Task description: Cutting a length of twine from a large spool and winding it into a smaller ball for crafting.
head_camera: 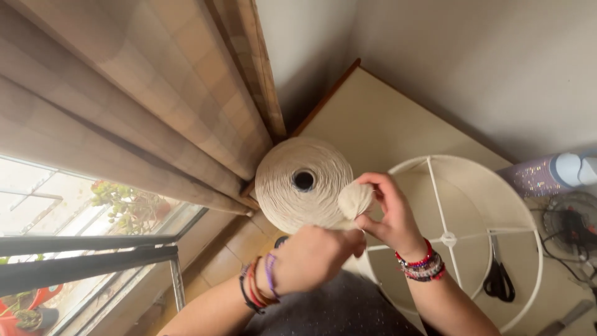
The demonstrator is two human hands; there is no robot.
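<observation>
I see one small ball of cream yarn (355,200), roughly round, so I can't give it a long axis; my right hand (392,214) pinches it between thumb and curled fingers, just in front of one large cone of cream yarn (303,185). That cone stands with its hollow core pointing straight up at me, its long axis vertical, at the corner of the tabletop (373,118). My left hand (316,257) sits just below the ball, closed into a loose fist; whether it grips a strand I cannot tell. Both wrists carry several bracelets. To the right stands one white round lampshade frame (525,249), open side up, and through it I see one pair of black scissors (497,277). A striped curtain (155,93) hangs at left beside a window (74,211).
</observation>
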